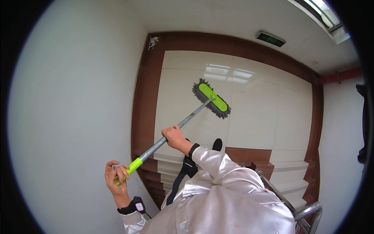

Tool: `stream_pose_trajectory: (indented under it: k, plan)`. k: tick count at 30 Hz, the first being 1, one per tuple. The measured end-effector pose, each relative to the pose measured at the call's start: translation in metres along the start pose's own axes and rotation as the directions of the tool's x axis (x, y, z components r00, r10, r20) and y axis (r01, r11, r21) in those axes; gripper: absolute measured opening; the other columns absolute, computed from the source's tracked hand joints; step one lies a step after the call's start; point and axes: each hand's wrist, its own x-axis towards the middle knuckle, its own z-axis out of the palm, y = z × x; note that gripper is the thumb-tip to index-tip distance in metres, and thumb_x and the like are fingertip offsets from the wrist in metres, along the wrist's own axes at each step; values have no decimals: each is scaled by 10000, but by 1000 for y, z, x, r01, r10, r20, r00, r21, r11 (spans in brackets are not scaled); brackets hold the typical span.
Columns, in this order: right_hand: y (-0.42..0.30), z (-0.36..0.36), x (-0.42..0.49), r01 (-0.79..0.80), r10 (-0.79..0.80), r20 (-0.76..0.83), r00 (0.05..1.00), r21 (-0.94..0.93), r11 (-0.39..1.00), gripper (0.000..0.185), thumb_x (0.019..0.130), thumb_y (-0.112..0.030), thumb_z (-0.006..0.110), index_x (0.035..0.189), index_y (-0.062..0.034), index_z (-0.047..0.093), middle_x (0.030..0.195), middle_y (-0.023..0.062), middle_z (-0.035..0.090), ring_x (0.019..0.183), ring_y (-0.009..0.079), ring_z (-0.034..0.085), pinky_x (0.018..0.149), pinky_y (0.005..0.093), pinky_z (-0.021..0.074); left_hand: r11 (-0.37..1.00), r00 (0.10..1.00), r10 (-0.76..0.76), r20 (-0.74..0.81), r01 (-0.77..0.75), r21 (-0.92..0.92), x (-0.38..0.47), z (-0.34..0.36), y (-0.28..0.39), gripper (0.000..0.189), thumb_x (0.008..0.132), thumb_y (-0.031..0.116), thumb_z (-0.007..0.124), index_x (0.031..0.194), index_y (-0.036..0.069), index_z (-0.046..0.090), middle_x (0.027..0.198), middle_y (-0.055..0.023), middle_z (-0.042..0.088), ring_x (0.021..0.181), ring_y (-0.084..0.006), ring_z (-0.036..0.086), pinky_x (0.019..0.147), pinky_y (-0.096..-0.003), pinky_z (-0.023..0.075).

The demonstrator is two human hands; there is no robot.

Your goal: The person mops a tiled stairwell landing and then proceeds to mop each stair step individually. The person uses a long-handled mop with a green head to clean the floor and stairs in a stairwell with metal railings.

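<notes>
A mop with a lime-green plate and grey fringe, its mop head lying over the cream tiles of a stair landing, slants across the view. Around the middle of its grey metal pole my right hand is closed. Lower left, my left hand holds the green grip at the pole's upper end, with the index finger raised off it. Both wrists wear black bands, and a small device sits on the left one.
White shredded debris lies in the far left corner, on the red-brown tile border. Steps descend at the lower right beside a metal handrail. A white wall stands close on the left. An exit sign is mounted low on the far wall.
</notes>
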Motion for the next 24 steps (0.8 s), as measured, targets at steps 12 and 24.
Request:
stream_pose_trajectory:
  k: [12,24]
  plan:
    - [104,-33,-61,-227,214,-122,969,-103,968,170,710,-43,734,774,-129,602,725,62,632,811,320,601,772,441,419,960,950,-261,171,274,-61,26,70,-70,120,952,31,539,974,-45,629,455,22,361,434,-96,398,657,-271,438]
    - [-112,59,4,124,-153,100,983,246,961,200,761,-61,685,864,-111,522,760,92,635,845,337,622,761,444,407,996,994,92,-65,-90,23,-25,-85,72,227,1029,184,472,1041,-34,533,416,61,289,341,-68,259,518,-254,329]
